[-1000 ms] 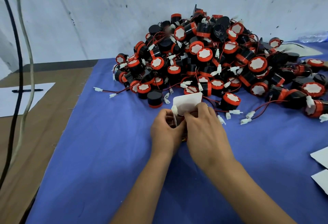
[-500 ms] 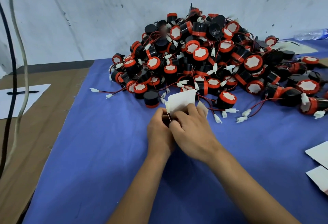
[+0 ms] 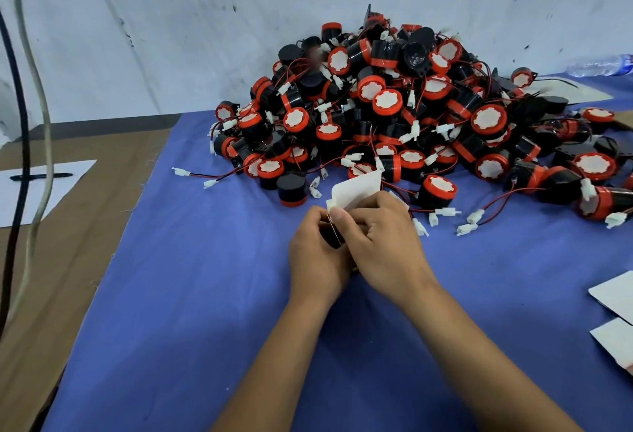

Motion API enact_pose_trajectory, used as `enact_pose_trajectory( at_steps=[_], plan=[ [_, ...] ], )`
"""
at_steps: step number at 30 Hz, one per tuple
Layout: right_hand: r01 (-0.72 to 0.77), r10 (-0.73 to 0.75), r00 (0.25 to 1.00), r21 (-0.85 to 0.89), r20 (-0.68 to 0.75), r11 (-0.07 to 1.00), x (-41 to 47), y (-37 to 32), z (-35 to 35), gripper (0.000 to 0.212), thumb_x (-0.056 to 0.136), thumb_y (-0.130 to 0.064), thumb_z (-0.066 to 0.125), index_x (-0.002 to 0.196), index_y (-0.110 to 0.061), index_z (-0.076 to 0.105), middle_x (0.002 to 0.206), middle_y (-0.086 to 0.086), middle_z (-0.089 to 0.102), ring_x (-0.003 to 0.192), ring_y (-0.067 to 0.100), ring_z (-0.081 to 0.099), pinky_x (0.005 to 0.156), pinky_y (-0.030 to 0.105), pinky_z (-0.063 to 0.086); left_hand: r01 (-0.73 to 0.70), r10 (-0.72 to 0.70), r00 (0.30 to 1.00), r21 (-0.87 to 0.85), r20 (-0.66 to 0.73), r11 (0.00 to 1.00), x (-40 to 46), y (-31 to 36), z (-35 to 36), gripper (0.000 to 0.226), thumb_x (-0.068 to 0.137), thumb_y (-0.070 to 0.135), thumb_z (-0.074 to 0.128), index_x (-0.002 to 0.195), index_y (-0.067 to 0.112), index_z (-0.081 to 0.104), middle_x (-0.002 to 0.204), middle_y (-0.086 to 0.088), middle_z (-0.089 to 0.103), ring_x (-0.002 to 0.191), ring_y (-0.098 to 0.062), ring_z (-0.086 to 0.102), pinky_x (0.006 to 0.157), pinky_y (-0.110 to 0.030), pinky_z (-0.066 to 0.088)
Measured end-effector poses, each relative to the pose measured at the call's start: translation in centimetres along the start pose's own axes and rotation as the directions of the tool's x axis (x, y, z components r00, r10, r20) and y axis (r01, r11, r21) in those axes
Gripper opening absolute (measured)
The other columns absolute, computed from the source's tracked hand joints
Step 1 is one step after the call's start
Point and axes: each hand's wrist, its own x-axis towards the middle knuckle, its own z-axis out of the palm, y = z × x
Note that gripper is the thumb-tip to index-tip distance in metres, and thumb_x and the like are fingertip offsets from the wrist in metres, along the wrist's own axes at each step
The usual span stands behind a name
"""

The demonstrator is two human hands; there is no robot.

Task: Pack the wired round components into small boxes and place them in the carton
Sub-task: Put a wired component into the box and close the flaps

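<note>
Small box (image 3: 358, 188): white, unclosed, held just before the component heap (image 3: 411, 116) on the desk (image 3: 205, 294). Left hand (image 3: 317, 257) and right hand (image 3: 380, 243), each grip curled round it. Flap raised higher than a second ago; closing unfinished, carton unseen.

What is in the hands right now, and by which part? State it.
Both the left hand and the right hand grip a small white box by its lower body; its flap stands open above the fingers. A dark component shows between them.

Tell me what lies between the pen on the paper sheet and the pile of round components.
In the head view, between the pen and the pile: white paper, brown board, then bare blue cloth.
</note>
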Motion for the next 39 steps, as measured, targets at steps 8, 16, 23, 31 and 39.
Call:
enact_pose_trajectory(
  at_steps=[8, 16, 23, 31, 39],
  plan=[
    [-0.047, 0.052, 0.985, 0.032, -0.162, 0.998, 0.2, -0.6, 0.4, 0.067, 0.094, -0.064, 0.054, 0.042, -0.023, 0.049, 0.058, -0.006, 0.054, 0.084, 0.016, 0.058, 0.079, 0.035, 0.045, -0.1, 0.099, 0.995, 0.078, 0.014, 0.992, -0.3, 0.4, 0.3, 0.015, 0.083, 0.038, 0.059, 0.084, 0.024, 0.056, 0.074, 0.004, 0.065, 0.067, -0.011, 0.059, 0.056, -0.032, 0.047],
    [-0.03, 0.034, 0.998, -0.069, 0.061, 0.997, -0.2, 0.0, -0.3, 0.043, 0.107, -0.042, 0.036, 0.077, -0.03, 0.065, 0.112, -0.004, 0.043, 0.113, 0.014, 0.026, 0.104, 0.03, 0.033, -0.052, 0.052, 0.999, 0.022, 0.0, 0.998, -0.3, 0.1, 0.1, 0.023, 0.081, 0.029, 0.072, 0.085, 0.017, 0.053, 0.073, -0.002, 0.066, 0.071, -0.025, 0.059, 0.062, -0.044, 0.051],
    [0.099, -0.078, 0.982, -0.118, 0.173, 0.988, -0.4, 0.6, -2.3, 0.027, 0.105, -0.029, 0.052, 0.095, -0.03, 0.078, 0.095, -0.015, 0.051, 0.102, 0.012, 0.037, 0.083, 0.017, 0.033, -0.101, 0.101, 0.995, 0.007, 0.007, 0.995, -0.2, -0.3, -0.3, 0.023, 0.068, 0.036, 0.061, 0.072, 0.025, 0.041, 0.057, 0.009, 0.047, 0.056, -0.012, 0.036, 0.044, -0.021, 0.031],
    [0.032, -0.042, 0.997, -0.155, -0.065, 0.987, 0.1, 0.5, -2.7, 0.011, 0.096, -0.028, 0.07, 0.089, -0.023, 0.077, 0.072, -0.01, 0.068, 0.069, 0.008, 0.063, 0.067, 0.033, 0.056, -0.116, 0.125, 0.986, -0.082, 0.113, 0.99, -0.1, -0.2, -0.3, 0.019, 0.089, 0.024, 0.077, 0.088, 0.026, 0.059, 0.083, 0.006, 0.068, 0.065, -0.022, 0.065, 0.058, -0.037, 0.056],
    [0.089, -0.102, 0.991, -0.148, -0.084, 0.985, 0.2, 0.2, -2.0, 0.011, 0.093, -0.024, 0.074, 0.084, -0.018, 0.076, 0.074, -0.004, 0.071, 0.071, 0.013, 0.064, 0.067, 0.038, 0.057, 0.006, 0.108, 0.885, -0.243, 0.452, 0.97, 0.5, -0.2, -2.6, 0.034, 0.087, 0.019, 0.082, 0.116, 0.028, 0.066, 0.107, 0.001, 0.073, 0.082, -0.03, 0.069, 0.071, -0.037, 0.061]
  ],
)
